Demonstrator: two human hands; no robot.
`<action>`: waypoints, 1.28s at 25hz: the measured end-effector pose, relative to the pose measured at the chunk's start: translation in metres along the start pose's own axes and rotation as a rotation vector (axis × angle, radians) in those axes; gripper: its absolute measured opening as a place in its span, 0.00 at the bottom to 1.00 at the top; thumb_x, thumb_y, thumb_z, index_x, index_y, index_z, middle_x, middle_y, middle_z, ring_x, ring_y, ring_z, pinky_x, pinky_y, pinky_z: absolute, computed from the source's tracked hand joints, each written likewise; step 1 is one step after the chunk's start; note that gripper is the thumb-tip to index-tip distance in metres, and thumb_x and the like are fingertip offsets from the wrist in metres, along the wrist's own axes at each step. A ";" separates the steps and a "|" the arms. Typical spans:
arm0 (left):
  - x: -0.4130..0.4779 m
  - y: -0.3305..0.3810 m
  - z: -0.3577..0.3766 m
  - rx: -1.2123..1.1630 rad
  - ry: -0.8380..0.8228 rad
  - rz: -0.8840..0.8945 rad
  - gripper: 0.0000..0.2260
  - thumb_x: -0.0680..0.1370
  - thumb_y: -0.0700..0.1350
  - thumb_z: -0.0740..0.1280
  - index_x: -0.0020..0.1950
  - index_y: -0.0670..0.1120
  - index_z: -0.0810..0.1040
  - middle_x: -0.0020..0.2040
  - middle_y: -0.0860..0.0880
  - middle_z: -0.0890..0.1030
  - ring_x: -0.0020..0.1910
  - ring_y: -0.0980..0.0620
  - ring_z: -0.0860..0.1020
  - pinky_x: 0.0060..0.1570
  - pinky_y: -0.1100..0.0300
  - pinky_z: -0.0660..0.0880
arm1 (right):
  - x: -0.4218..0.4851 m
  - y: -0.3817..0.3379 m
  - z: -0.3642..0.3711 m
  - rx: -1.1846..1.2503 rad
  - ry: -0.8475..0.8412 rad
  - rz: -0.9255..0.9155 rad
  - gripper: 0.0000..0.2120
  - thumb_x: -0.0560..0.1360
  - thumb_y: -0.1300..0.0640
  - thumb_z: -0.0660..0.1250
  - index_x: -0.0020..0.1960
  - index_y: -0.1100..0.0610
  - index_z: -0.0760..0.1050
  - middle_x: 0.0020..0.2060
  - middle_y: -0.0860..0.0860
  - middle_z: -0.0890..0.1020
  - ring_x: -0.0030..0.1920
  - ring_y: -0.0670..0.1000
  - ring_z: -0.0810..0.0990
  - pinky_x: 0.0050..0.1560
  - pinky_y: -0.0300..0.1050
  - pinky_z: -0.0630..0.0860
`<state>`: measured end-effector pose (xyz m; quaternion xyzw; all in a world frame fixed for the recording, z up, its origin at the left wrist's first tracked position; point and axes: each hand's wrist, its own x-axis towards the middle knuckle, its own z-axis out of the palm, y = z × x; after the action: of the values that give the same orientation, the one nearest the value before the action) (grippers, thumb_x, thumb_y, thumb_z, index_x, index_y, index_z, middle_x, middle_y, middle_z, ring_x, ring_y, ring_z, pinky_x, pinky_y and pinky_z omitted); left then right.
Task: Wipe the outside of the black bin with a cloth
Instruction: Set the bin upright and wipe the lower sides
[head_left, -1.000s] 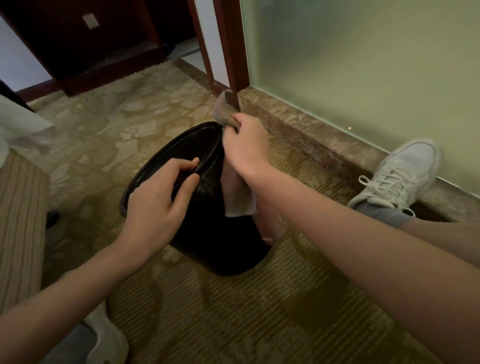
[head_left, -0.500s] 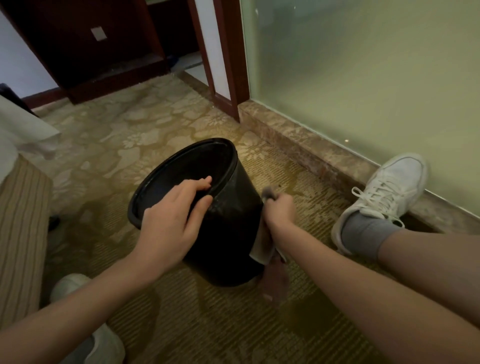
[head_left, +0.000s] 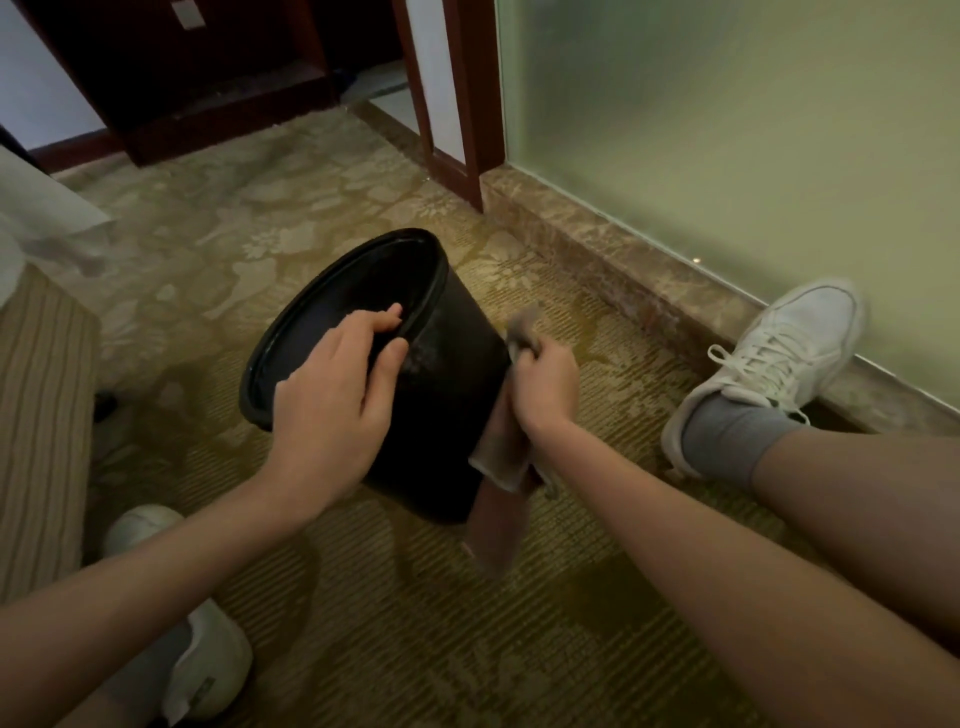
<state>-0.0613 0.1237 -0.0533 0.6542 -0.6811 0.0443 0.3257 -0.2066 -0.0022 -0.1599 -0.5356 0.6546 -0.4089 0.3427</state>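
The black bin (head_left: 447, 374) stands on the patterned carpet, tilted with its mouth toward the upper left. My left hand (head_left: 332, 405) grips its near rim, fingers curled over the edge into the opening. My right hand (head_left: 545, 384) holds a grey-brown cloth (head_left: 501, 467) bunched against the bin's right outer wall. One end of the cloth sticks up above my fist, and the rest hangs down past the bin's base.
A marble ledge (head_left: 623, 270) under a frosted glass panel runs along the right. My right foot in a white sneaker (head_left: 769, 353) rests against that ledge, my left sneaker (head_left: 202, 654) sits at lower left. A striped upholstered seat (head_left: 41, 415) stands at the left.
My right hand slid the cloth down from the bin's rim to the middle of its right wall. The bin tipped more upright. My left hand kept its grip on the rim.
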 end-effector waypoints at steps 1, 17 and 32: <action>-0.001 -0.004 -0.003 -0.014 0.012 -0.003 0.14 0.81 0.50 0.57 0.62 0.47 0.74 0.61 0.54 0.79 0.54 0.57 0.79 0.42 0.66 0.73 | 0.004 0.023 0.002 -0.068 -0.042 0.073 0.12 0.78 0.56 0.59 0.55 0.55 0.79 0.50 0.56 0.80 0.47 0.56 0.79 0.46 0.46 0.73; -0.017 -0.028 -0.011 0.008 0.081 0.059 0.13 0.82 0.49 0.56 0.63 0.45 0.73 0.58 0.57 0.78 0.50 0.59 0.78 0.35 0.62 0.74 | 0.077 -0.031 0.018 -0.261 -0.526 -0.181 0.11 0.78 0.62 0.62 0.49 0.65 0.82 0.46 0.61 0.83 0.49 0.59 0.82 0.45 0.46 0.75; 0.028 0.003 -0.044 0.256 -0.371 0.139 0.27 0.77 0.64 0.50 0.26 0.48 0.69 0.24 0.51 0.70 0.24 0.54 0.70 0.26 0.55 0.67 | 0.024 0.061 -0.011 0.533 -0.738 0.714 0.18 0.78 0.47 0.65 0.56 0.61 0.81 0.49 0.58 0.85 0.49 0.56 0.84 0.50 0.47 0.78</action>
<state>-0.0455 0.1213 -0.0039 0.6387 -0.7616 0.0315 0.1055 -0.2467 -0.0179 -0.2101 -0.2838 0.5061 -0.2050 0.7882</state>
